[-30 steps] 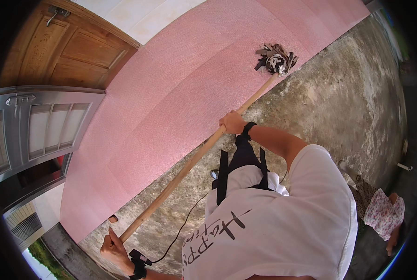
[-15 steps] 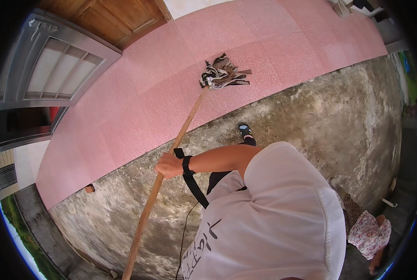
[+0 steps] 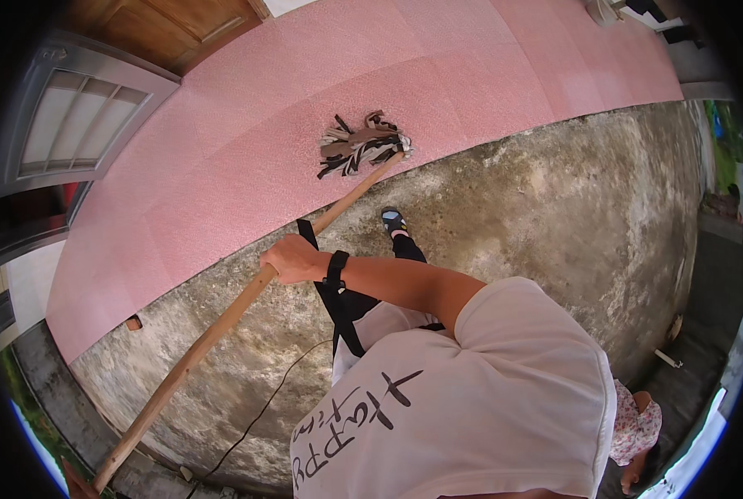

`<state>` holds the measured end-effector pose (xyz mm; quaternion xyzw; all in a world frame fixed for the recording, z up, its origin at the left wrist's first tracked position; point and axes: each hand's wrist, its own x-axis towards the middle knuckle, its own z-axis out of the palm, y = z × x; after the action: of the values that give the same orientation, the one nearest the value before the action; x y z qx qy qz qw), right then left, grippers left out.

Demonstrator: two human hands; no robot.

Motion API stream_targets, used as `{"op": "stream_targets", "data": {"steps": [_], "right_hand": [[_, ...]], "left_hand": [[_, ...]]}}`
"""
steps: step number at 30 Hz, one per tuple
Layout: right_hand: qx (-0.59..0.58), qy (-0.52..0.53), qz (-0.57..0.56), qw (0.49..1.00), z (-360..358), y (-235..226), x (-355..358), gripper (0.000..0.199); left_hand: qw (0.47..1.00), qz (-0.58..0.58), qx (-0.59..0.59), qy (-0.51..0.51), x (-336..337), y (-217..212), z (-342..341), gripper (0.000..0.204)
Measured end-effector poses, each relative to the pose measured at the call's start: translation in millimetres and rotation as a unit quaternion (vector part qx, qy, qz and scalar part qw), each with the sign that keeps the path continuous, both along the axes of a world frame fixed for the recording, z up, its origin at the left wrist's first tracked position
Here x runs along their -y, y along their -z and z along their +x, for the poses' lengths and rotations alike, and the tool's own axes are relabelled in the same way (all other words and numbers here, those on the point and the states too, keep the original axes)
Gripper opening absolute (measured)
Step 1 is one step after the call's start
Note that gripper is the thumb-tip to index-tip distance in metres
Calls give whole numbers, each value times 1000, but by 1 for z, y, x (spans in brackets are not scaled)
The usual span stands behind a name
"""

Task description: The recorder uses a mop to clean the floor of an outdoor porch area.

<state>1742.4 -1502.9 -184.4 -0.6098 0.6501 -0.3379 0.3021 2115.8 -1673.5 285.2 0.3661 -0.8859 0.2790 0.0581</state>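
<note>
My right hand (image 3: pixel 292 258) is closed round the wooden handle of a mop (image 3: pixel 190 359), with a black band on the wrist. The handle slants from the lower left up to the mop head (image 3: pixel 363 145), a bundle of brown, black and whitish cloth strips. That head lies on the pink floor (image 3: pixel 246 179) near its edge, strips spread to the left of the handle's tip. A black strap (image 3: pixel 335 312) hangs beside my hand and crosses behind the wrist. My left hand does not show.
Below the pink floor's edge runs stained concrete (image 3: pixel 546 216), where my shoe (image 3: pixel 394 220) stands. A black cord (image 3: pixel 284 378) crosses it. At the upper left are a grey-framed door (image 3: pixel 80 125) and a wooden door (image 3: pixel 172 29). A person in floral clothing (image 3: pixel 637 428) is at the lower right.
The handle's tip has swung right, and the strips now trail left instead of right. My right hand has risen slightly, and the handle's lower part has shifted left.
</note>
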Motion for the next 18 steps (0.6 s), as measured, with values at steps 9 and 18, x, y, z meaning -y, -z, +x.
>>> {"op": "stream_targets", "data": {"steps": [9, 18], "right_hand": [[-60, 70, 87, 992, -148, 63, -114, 23], [-170, 89, 277, 942, -271, 129, -221, 18]], "left_hand": [[992, 118, -34, -10, -46, 128, -140, 41], [963, 220, -89, 131, -130, 239, -260, 39]]}}
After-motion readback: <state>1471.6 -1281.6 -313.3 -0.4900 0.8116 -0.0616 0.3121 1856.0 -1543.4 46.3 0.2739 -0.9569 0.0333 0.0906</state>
